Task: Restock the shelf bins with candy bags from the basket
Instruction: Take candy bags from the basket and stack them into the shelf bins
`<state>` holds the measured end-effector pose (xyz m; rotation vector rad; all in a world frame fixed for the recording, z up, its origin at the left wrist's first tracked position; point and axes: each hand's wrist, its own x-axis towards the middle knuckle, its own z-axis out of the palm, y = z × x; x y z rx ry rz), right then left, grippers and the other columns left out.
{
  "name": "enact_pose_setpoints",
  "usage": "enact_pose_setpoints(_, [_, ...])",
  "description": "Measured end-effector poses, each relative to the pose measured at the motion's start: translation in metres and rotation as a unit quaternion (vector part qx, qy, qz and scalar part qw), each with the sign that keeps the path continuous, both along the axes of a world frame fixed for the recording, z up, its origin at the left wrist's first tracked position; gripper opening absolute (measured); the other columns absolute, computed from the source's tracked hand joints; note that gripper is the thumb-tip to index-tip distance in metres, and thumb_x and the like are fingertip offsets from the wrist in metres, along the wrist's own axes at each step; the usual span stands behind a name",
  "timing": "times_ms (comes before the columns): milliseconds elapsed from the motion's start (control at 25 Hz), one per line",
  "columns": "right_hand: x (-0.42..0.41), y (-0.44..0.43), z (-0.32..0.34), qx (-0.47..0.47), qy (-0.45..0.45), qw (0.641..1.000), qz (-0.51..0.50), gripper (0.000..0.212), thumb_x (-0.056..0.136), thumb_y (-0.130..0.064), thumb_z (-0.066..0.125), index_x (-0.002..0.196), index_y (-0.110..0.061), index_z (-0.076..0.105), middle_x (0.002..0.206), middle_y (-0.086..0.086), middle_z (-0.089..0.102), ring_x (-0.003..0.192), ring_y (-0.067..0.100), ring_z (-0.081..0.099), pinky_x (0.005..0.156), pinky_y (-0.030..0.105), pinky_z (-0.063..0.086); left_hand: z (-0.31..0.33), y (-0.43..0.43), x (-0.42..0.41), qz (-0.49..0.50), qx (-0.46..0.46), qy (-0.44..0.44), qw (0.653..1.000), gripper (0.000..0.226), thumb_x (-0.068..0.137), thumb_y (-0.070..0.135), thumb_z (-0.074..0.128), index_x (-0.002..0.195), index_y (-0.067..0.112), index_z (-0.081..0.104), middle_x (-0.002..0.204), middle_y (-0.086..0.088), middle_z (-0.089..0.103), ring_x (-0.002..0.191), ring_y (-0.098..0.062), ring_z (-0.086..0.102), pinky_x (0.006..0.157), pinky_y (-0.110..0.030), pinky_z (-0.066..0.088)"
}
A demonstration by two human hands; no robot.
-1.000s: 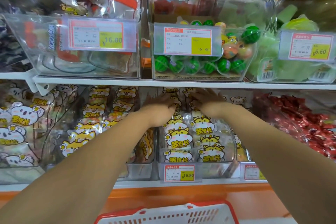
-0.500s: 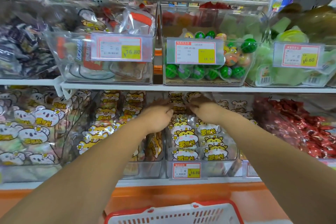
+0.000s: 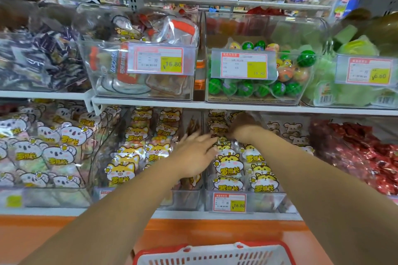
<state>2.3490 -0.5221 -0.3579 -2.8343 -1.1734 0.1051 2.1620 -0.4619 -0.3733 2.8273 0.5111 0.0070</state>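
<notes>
Clear bags printed with a yellow cartoon hamster fill a clear shelf bin (image 3: pixel 269 200) on the lower shelf; one such candy bag (image 3: pixel 229 168) lies near the front. My left hand (image 3: pixel 195 156) has its fingers spread and sits at the bin's left edge, touching the bags. My right hand (image 3: pixel 244 128) reaches deep into the back of the same bin on top of the bags; its fingers are hidden under the upper shelf. The red and white basket (image 3: pixel 213 254) shows at the bottom edge, its contents out of sight.
A neighbouring bin (image 3: pixel 183 200) to the left holds yellow cat-print bags, and koala-print bags (image 3: pixel 49 153) lie further left. Red wrapped candies (image 3: pixel 366 157) fill the right bin. The upper shelf edge (image 3: pixel 215 105) carries bins of green ball candies (image 3: pixel 247 88) and orange packs.
My left hand has drawn back out of the bin toward me and opened its fingers. My right hand stays deep in the bin. The camera has shifted to the left.
</notes>
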Motion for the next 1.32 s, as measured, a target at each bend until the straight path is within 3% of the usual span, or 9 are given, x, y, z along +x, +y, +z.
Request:
enact_pose_setpoints(80, [0.007,0.004,-0.004,0.042,-0.008,0.999,-0.009,0.022,0.086,-0.037,0.062,0.084,-0.016,0.067,0.11,0.01,0.065,0.106,0.031,0.059,0.085,0.038,0.048,-0.003,0.002,0.003,-0.007,0.003,-0.007,1.0,0.05,0.105,0.044,0.018,0.154,0.033,0.017,0.163,0.008,0.01,0.15,-0.019,0.001,0.12,-0.042,-0.003])
enact_pose_setpoints(160, [0.011,0.004,-0.006,0.068,0.014,0.998,-0.01,0.034,0.086,-0.045,0.057,0.07,-0.016,0.061,0.099,0.01,0.067,0.097,0.03,0.061,0.086,0.038,0.05,-0.006,0.003,0.005,-0.005,0.003,-0.014,1.0,0.05,0.105,0.042,0.018,0.154,0.031,0.018,0.163,0.01,0.011,0.15,-0.019,0.002,0.12,-0.041,-0.003])
enact_pose_setpoints(320, [0.008,-0.013,0.006,0.088,0.025,0.995,0.047,0.025,0.089,-0.049,0.057,0.089,-0.025,0.067,0.106,-0.005,0.065,0.101,0.023,0.06,0.086,0.032,0.049,-0.01,0.003,0.006,-0.003,0.001,-0.021,1.0,0.05,0.105,0.04,0.019,0.154,0.03,0.02,0.162,0.012,0.012,0.15,-0.017,0.002,0.119,-0.04,-0.004])
enact_pose_setpoints(560, [-0.012,-0.026,0.022,-0.097,0.021,0.991,0.094,0.056,0.09,-0.064,0.045,0.118,-0.022,0.068,0.148,0.011,0.039,0.13,0.03,0.042,0.106,0.036,0.036,-0.006,-0.001,0.006,0.006,0.004,-0.019,1.0,0.051,0.105,0.041,0.018,0.155,0.029,0.016,0.162,0.01,0.011,0.15,-0.017,0.0,0.119,-0.039,-0.004])
enact_pose_setpoints(680, [-0.011,-0.014,0.011,-0.077,0.04,0.994,0.064,0.048,0.089,-0.055,0.053,0.104,-0.012,0.07,0.116,0.012,0.062,0.096,0.022,0.058,0.082,0.029,0.048,-0.008,-0.001,0.005,0.008,0.005,-0.023,1.0,0.051,0.105,0.042,0.018,0.155,0.03,0.016,0.162,0.01,0.011,0.15,-0.017,0.001,0.119,-0.04,-0.004])
enact_pose_setpoints(800, [-0.003,-0.012,0.0,0.045,0.093,0.995,0.014,0.028,0.086,-0.038,0.062,0.085,-0.01,0.069,0.091,0.008,0.068,0.083,0.022,0.064,0.072,0.029,0.053,-0.01,0.001,0.007,0.011,0.011,-0.019,1.0,0.05,0.105,0.042,0.019,0.154,0.031,0.018,0.163,0.009,0.01,0.15,-0.019,0.0,0.12,-0.043,-0.004])
enact_pose_setpoints(1040, [-0.005,-0.027,0.003,0.128,0.112,0.985,0.025,0.028,0.093,-0.031,0.056,0.091,-0.006,0.07,0.096,0.008,0.067,0.09,0.026,0.065,0.074,0.031,0.05,-0.008,-0.001,0.007,0.026,0.019,-0.007,0.999,0.051,0.104,0.043,0.021,0.153,0.031,0.02,0.163,0.008,0.01,0.15,-0.02,-0.001,0.121,-0.045,-0.002])
enact_pose_setpoints(1160, [-0.017,-0.049,0.017,0.139,0.106,0.982,0.071,0.028,0.097,-0.034,0.054,0.112,-0.016,0.07,0.117,0.0,0.064,0.107,0.021,0.059,0.082,0.026,0.045,0.004,-0.002,-0.001,0.031,0.0,-0.025,0.999,0.051,0.105,0.042,0.023,0.154,0.03,0.019,0.163,0.007,0.01,0.15,-0.021,0.001,0.121,-0.043,0.001])
enact_pose_setpoints(1320, [-0.029,-0.066,0.017,0.076,0.11,0.988,0.072,0.026,0.094,-0.041,0.056,0.106,-0.021,0.069,0.102,0.001,0.07,0.096,0.018,0.063,0.08,0.029,0.05,0.007,-0.007,-0.014,0.027,-0.013,-0.058,0.998,0.047,0.103,0.045,0.029,0.149,0.036,0.031,0.162,0.008,0.015,0.15,-0.02,0.004,0.121,-0.045,0.005])
